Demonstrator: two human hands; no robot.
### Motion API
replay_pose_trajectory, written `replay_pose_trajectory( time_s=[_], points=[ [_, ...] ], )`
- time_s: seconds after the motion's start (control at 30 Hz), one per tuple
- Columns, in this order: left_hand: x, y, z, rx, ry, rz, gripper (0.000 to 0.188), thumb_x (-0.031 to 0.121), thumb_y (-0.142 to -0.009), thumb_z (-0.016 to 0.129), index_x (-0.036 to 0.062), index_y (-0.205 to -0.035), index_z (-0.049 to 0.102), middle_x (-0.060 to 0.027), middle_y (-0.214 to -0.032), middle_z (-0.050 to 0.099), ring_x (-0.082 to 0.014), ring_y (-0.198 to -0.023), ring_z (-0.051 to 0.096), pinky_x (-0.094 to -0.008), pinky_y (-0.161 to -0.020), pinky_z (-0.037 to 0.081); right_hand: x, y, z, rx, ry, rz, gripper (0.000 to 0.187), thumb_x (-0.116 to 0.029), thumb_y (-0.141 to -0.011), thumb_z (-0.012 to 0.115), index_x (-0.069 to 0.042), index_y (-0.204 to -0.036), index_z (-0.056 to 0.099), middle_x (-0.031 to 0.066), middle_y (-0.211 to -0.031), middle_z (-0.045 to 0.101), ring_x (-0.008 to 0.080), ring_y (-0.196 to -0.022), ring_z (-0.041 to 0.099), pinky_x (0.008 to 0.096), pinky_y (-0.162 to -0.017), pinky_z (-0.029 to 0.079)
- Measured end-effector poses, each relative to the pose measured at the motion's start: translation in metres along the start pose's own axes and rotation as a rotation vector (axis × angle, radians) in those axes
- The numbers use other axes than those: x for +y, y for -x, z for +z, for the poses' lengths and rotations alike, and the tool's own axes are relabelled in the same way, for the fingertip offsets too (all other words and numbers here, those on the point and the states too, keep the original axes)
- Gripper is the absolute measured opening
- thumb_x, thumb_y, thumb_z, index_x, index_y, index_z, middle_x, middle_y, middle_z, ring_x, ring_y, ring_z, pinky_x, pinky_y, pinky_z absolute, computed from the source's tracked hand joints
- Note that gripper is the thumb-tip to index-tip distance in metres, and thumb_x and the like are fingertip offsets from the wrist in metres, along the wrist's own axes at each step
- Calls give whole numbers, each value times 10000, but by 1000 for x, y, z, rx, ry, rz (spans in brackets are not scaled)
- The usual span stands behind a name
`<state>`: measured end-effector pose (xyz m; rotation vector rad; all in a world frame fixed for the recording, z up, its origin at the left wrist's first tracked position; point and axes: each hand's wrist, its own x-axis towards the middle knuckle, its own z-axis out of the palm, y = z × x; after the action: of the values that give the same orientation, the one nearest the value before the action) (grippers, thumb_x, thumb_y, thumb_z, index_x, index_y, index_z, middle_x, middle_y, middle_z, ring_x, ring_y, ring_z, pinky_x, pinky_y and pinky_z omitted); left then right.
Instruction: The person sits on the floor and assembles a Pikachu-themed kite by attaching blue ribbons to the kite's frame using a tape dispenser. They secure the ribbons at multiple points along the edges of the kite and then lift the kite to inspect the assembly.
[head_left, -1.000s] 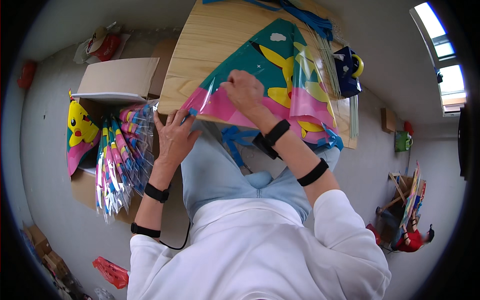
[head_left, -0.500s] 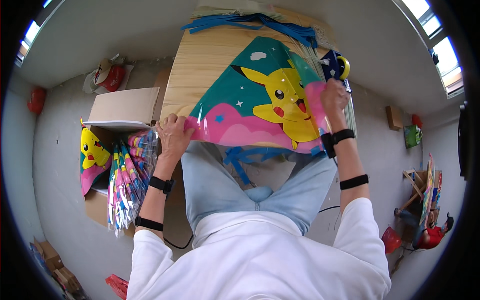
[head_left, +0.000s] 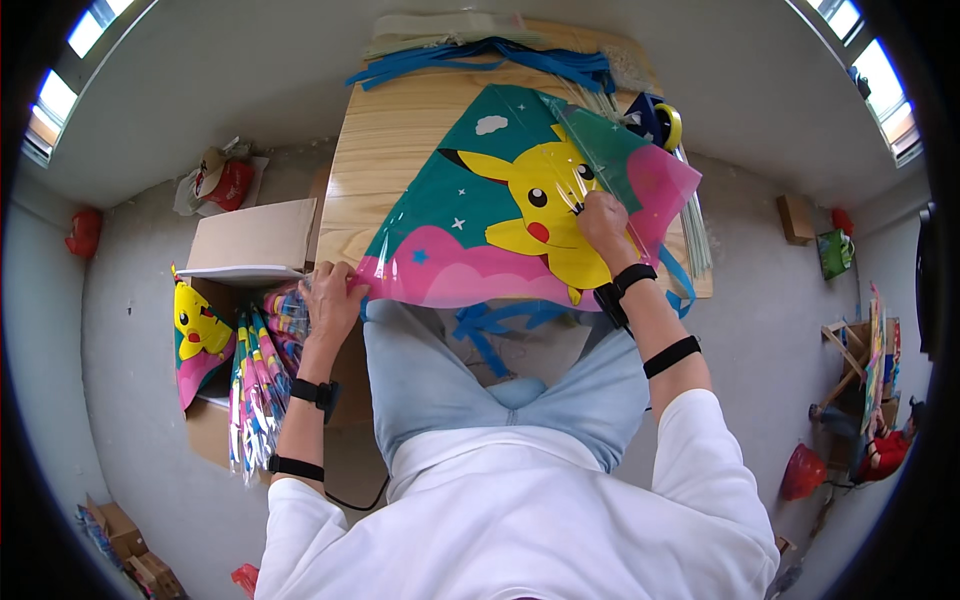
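Note:
A kite [head_left: 455, 200] of shiny film lies spread over the near part of the wooden table. Green and pink, it bears a yellow cartoon figure. My left hand [head_left: 332, 295] pinches its left corner between thumb and fingers at the table's near left edge. On the printed figure, right of the kite's middle, rests my right hand [head_left: 603, 225] with its fingers curled closed. Whatever those fingers grip is hidden beneath them. Short glossy creases show in the film around this hand. The kite's right wing lies out flat beyond it.
Blue strips [head_left: 490, 62] cross the far end of the wooden table [head_left: 375, 140]. A tape roll [head_left: 670, 127] and thin pale rods [head_left: 695, 225] are at the right. Left of me, a cardboard box [head_left: 250, 235] holds bundled kites [head_left: 262, 365]. Another person [head_left: 885, 450] is far right.
My right hand has left the kite's right side and moved left onto the printed figure. The right wing, earlier bunched under that hand, now lies spread. My left hand stays at the left corner.

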<state>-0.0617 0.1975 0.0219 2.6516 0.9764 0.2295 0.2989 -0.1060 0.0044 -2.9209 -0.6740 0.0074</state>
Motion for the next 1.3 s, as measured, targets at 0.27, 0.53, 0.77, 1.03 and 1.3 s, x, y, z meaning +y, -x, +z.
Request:
replay_pose_trajectory(
  time_s=[0.27, 0.53, 0.77, 1.03, 1.3],
  points=[
    [-11, 3, -30, 77, 47, 55, 217, 207, -830, 795, 73, -976, 706, -98, -1054, 686, -334, -1056, 650, -698, -1087, 313, -12, -6, -37, 70, 58, -105, 139, -104, -807, 658, -49, -885, 760, 222, -945, 745, 410, -896, 734, 486, -766, 592],
    [-30, 36, -16, 108, 203, 147, 133, 135, -926, 662, 13, -875, 661, -159, -819, 681, -339, -807, 675, -492, -819, 480, -8, 29, -5, 13, 82, -119, 143, -101, -827, 633, -56, -884, 757, 200, -937, 751, 398, -904, 739, 481, -786, 591],
    [5, 32, -71, 174, 286, 187, 148, 139, -897, 710, -1, -917, 665, -202, -871, 700, -401, -809, 683, -456, -698, 533, -36, 65, -49, 162, -163, -424, 98, -75, -822, 587, -15, -840, 663, 209, -888, 682, 422, -863, 674, 515, -757, 535],
    [82, -29, -183, 583, -34, 620, 656, 178, -815, 812, 148, -1426, 578, -102, -1426, 586, -313, -1351, 501, -498, -1180, 315, -76, 141, -250, 142, -478, -929, 33, 33, -811, 593, 24, -837, 573, 181, -802, 592, 367, -722, 576, 430, -636, 455],
    [91, -15, -298, 792, -317, 647, 572, 228, -860, 816, 231, -1401, 631, -91, -1392, 620, -278, -1325, 554, -472, -1131, 447, -32, 163, -349, 219, -344, -881, 51, 40, -841, 585, -11, -844, 580, 107, -785, 572, 211, -694, 566, 343, -606, 433]
  ],
)
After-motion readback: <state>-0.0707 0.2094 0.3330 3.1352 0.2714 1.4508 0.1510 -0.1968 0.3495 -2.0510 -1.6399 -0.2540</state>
